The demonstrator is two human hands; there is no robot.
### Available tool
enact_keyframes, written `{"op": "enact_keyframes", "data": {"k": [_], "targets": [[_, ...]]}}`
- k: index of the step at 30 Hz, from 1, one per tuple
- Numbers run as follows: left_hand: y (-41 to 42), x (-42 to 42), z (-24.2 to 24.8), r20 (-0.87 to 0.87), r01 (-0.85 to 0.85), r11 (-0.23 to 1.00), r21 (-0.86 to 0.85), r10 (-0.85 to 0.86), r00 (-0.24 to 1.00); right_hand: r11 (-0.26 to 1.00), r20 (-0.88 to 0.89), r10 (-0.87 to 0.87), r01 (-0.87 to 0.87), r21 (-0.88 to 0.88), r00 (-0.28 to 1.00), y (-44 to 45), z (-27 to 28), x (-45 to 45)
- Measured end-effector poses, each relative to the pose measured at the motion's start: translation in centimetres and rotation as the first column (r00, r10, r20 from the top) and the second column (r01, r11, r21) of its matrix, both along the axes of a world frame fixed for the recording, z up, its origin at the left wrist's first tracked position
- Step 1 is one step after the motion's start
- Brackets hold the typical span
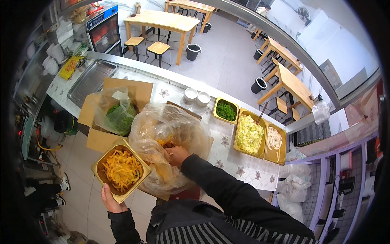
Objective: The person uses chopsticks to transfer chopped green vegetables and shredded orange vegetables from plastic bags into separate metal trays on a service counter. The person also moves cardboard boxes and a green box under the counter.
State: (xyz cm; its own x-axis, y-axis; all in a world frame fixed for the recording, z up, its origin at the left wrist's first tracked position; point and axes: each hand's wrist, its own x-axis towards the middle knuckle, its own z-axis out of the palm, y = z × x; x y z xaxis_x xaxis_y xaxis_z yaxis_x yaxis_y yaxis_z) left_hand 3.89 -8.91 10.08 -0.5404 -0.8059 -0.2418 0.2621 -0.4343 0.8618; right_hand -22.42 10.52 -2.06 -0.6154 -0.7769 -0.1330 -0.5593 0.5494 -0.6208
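Observation:
My left hand (112,199) holds the lower rim of a gold-coloured metal pan (121,196), which is nearly full of orange, strip-cut food (123,170). Inside a large clear plastic bag (195,134), set in a cardboard box on the counter, is my right hand (177,155). Its fingers are at more of the orange food (166,142) and partly hidden, so whether they grip any is unclear. The pan is tilted slightly beside the bag's left side. Behind it, an open cardboard box (102,141) holds a plastic bag of green leafy vegetables (122,119).
Along the counter's right stand metal pans of chopped greens (225,111), shredded cabbage (250,134) and pale sticks (274,140). Two white bowls (203,98) sit near the ledge. An empty metal tray (91,77) lies at far left. A person's legs (45,195) show at lower left.

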Motion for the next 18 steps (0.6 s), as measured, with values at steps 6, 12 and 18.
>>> {"op": "enact_keyframes", "data": {"k": [6, 12, 18], "targets": [[-0.2, 0.7, -0.3, 0.028, -0.016, 1.0, 0.021, 0.016, 0.999, 0.996, -0.131, 0.049, -0.058, -0.07, 0.99, -1.8, -1.0, 0.0], [-0.1, 0.9, 0.3, 0.04, -0.089, 0.995, 0.036, 0.088, 0.995, 0.996, -0.254, -0.046, 0.023, -0.091, 0.966, -1.5, 1.4, 0.6], [-0.2, 1.0, 0.5, 0.04, -0.047, 0.998, 0.044, 0.045, 0.998, 0.987, -0.182, -0.016, -0.014, -0.16, 0.983, -0.6, 3.4, 0.9]]}}
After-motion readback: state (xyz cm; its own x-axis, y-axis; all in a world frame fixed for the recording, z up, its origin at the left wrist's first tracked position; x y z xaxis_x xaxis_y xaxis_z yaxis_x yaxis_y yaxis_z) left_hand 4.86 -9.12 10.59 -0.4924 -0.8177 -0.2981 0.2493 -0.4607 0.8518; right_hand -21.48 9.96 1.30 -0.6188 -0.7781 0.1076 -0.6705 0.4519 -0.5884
